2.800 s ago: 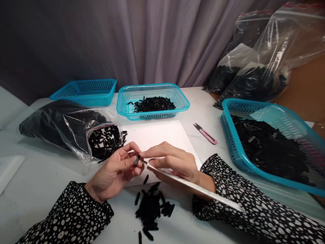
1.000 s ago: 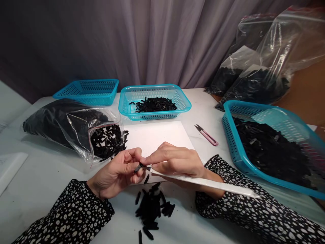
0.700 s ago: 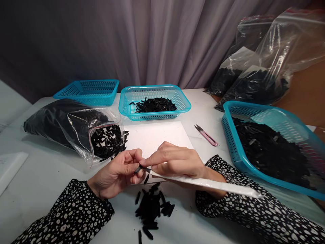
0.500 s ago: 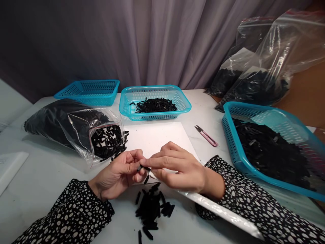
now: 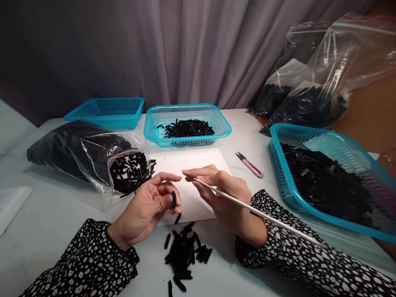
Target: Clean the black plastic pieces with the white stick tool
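My left hand (image 5: 151, 206) pinches a small black piece (image 5: 174, 199) between thumb and fingers, its index finger stretched out. To its right, my right hand (image 5: 229, 198) holds a long, thin white strip (image 5: 262, 215), which slants back over the right sleeve. Both hands are apart, above the front part of a white sheet (image 5: 198, 198). A loose pile of black pieces (image 5: 182, 251) lies on the table in front of them. Beyond my left hand, more black pieces (image 5: 133, 169) spill from the mouth of a clear bag (image 5: 77, 144).
Pink-handled snips (image 5: 250, 165) lie right of the sheet. Blue baskets stand at back left (image 5: 136, 120), back centre (image 5: 227, 131) and right (image 5: 284, 181); the latter two hold black pieces. Clear bags (image 5: 309, 95) lean at back right. A white object (image 5: 14, 204) sits at far left.
My hands have moved apart. The black piece in my left hand is now upright, and the white strip in my right hand has swung up and turned edge-on. The view has shifted slightly.
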